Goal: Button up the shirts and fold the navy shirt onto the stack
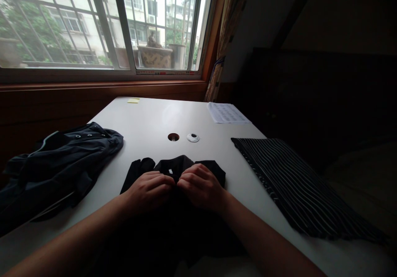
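A black shirt (186, 235) lies on the white table in front of me, its raised collar (178, 163) facing the window. A small white patch, perhaps a label, shows inside the collar. My left hand (150, 190) is closed on the fabric just below the collar, left of centre. Close beside it, my right hand (201, 186) pinches the same shirt to the right of centre. The fingertips of both hands nearly meet, and what exactly lies between them is hidden. Dark folds of the shirt spread out on either side of the hands.
A dark jacket (71, 157) lies crumpled at the table's left edge. On the right is a black striped cloth (297, 182). Papers (228, 113) and a yellow note (133, 100) lie at the far end. The white table (149, 122) has an open cable hole (173, 137) and a round cap (193, 137).
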`<action>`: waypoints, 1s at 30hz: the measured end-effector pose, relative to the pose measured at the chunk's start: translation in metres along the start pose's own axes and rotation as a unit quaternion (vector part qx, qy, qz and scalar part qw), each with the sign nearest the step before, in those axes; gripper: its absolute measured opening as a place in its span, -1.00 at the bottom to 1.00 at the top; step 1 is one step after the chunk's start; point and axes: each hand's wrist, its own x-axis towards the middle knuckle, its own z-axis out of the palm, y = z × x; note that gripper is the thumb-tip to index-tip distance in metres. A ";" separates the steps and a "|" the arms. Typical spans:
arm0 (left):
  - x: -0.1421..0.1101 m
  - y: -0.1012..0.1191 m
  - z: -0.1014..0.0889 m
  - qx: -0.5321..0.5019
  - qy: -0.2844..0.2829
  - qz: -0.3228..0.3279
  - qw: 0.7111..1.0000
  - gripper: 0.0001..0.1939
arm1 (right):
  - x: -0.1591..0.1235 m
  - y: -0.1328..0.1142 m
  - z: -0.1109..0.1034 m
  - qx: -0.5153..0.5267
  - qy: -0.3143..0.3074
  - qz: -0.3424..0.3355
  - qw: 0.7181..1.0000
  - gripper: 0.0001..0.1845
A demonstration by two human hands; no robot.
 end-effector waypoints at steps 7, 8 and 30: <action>0.003 -0.002 -0.006 0.012 0.086 -0.044 0.995 -0.95 | -0.002 -0.001 -0.003 -0.019 0.029 0.000 0.999 -0.80; 0.003 -0.003 -0.007 0.013 0.099 -0.054 0.993 -0.95 | -0.002 -0.001 -0.003 -0.020 0.028 0.002 0.999 -0.79; 0.001 -0.003 -0.005 -0.011 0.111 -0.044 0.993 -0.95 | -0.008 0.008 0.005 -0.011 0.039 0.046 0.998 -0.72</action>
